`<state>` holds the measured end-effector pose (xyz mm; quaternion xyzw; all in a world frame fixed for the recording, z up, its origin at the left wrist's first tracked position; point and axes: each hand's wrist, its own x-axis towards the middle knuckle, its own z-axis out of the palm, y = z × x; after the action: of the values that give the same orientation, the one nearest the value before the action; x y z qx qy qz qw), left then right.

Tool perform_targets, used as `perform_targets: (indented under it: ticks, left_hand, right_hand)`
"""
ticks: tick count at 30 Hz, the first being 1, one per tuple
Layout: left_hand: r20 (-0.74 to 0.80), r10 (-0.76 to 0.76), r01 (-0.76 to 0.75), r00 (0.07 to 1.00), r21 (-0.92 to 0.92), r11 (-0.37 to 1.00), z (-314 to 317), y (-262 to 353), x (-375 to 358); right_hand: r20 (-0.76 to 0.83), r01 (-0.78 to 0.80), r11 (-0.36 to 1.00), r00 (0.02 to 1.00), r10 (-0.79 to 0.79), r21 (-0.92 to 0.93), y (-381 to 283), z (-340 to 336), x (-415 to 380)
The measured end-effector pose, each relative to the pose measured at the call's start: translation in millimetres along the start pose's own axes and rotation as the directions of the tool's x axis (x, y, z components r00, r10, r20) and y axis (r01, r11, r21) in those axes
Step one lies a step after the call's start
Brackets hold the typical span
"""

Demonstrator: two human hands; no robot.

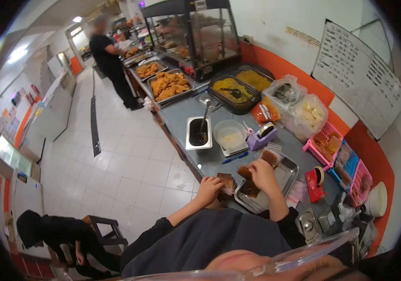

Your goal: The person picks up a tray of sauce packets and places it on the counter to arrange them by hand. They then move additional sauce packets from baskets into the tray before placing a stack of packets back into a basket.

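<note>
Near the worktop (178, 122) edge, the half-curled left hand (209, 189) holds brown packets (227, 180); the right hand (262, 174) pinches another packet (244, 172), seemingly flimsy, best kept level.

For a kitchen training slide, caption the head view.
At a grey counter, the left hand touches flat brown packets while the right hand holds a brown piece above a metal tray.
</note>
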<state>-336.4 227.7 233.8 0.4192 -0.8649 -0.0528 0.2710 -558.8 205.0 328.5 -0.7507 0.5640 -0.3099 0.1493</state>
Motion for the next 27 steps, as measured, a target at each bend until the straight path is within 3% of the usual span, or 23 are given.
perform_targets:
  ticks: [2, 5, 7, 13, 20, 22, 27]
  left_hand:
    - [-0.021, 0.037, -0.037, 0.999, -0.001, 0.999, -4.3, 6.5, 0.5]
    - [-0.141, 0.012, 0.011, 0.99, 0.164, 0.986, -1.4, 6.3, 6.3]
    - [-0.185, -0.001, 0.008, 0.983, 0.037, 0.999, 2.1, 5.1, 2.5]
    - [-0.177, -0.023, 0.019, 0.984, -0.025, 0.999, 12.5, -5.2, -1.0]
    - [-0.205, -0.081, 0.092, 0.975, 0.044, 0.995, 12.4, -1.6, -4.2]
    - [-0.223, -0.15, 0.136, 0.963, -0.075, 0.988, 12.9, -0.5, 1.8]
    - [-0.209, -0.08, 0.046, 0.975, -0.165, 0.985, 17.0, -8.0, 3.7]
  right_hand:
    - [-0.048, -0.001, 0.991, 0.999, 0.007, 0.134, -13.1, 20.0, 5.2]
    - [-0.008, 0.099, 0.992, 0.995, -0.099, 0.079, 10.7, 84.3, 4.8]
    - [0.173, 0.046, 0.997, 0.983, -0.056, 0.06, 9.1, 98.6, -6.4]
    - [0.325, -0.022, 0.973, 0.944, -0.055, 0.229, 12.7, 94.9, -15.4]
    - [0.326, 0.039, 0.985, 0.941, -0.093, 0.168, -3.5, 88.7, -15.1]
    - [0.304, 0.046, 0.983, 0.947, -0.099, 0.175, -11.9, 83.4, -17.1]
    - [0.207, 0.134, 0.987, 0.967, -0.151, 0.091, -9.1, 95.3, -42.9]
